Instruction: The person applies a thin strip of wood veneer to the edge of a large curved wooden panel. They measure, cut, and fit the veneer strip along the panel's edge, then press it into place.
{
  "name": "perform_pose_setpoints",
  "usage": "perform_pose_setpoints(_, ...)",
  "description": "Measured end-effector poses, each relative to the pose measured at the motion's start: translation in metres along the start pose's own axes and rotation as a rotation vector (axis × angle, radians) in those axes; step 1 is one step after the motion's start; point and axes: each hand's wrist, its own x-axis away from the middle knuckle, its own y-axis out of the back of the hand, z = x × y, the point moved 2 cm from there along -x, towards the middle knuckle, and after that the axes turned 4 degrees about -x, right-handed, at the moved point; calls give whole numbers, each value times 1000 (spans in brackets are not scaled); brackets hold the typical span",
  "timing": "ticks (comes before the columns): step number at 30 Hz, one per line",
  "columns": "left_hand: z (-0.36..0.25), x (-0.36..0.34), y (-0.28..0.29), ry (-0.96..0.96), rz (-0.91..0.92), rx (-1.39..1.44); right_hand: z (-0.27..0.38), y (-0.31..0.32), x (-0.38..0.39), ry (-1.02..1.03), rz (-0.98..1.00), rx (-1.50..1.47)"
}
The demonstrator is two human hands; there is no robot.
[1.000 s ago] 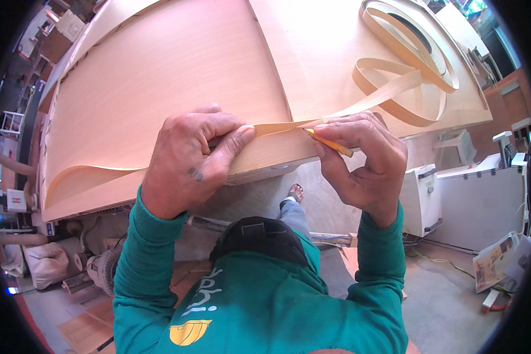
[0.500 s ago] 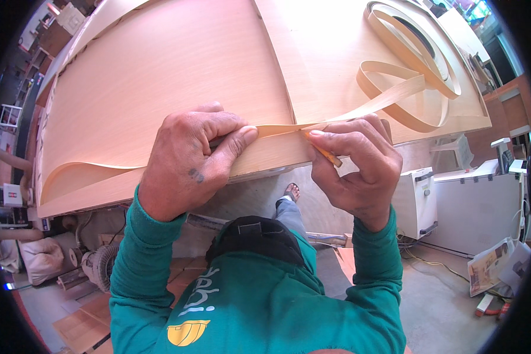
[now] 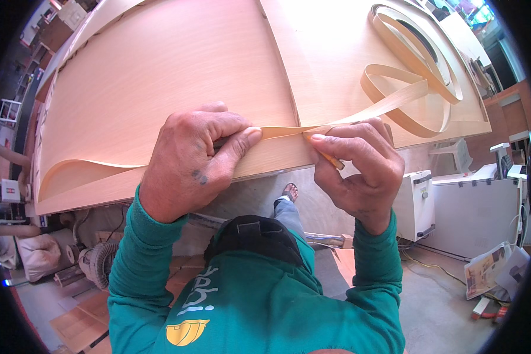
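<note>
Strip of pale, wood-toned edging (image 3: 280, 132) runs from one hand's fingers toward the other's, along the near edge of a large wooden panel (image 3: 165, 94). The left hand (image 3: 186, 168) pinches it between thumb and forefinger; the right hand (image 3: 366, 168) grips a short orange pencil (image 3: 332, 157), its point touching or just beside the strip, a little right of the left fingertips. So the strip is drawn out and held at the edge, and marking seems to be the step in hand; whether any line is drawn is too small to tell. No cut shows: beyond the right fingers, the strip runs off in loose loops to its roll (image 3: 439, 50). Left of the left fingers it bows up in a curve, apparently not fixed down there.
</note>
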Motion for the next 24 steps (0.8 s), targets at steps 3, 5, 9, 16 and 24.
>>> perform_pose_setpoints(3,0,0,0,-1,0,4,1,1,-2,-3,11,23)
perform_pose_setpoints(5,0,-1,0,-7,-4,9,-1,0,-1,-5,-9,26)
perform_pose_setpoints(9,0,-1,0,-6,-1,0,0,-1,-2,-10,-12,42)
perform_pose_setpoints(16,-2,-2,0,11,10,8,1,-1,0,-1,-36,44)
perform_pose_setpoints(24,-1,-2,1,-2,13,10,0,-1,-1,-11,-29,47)
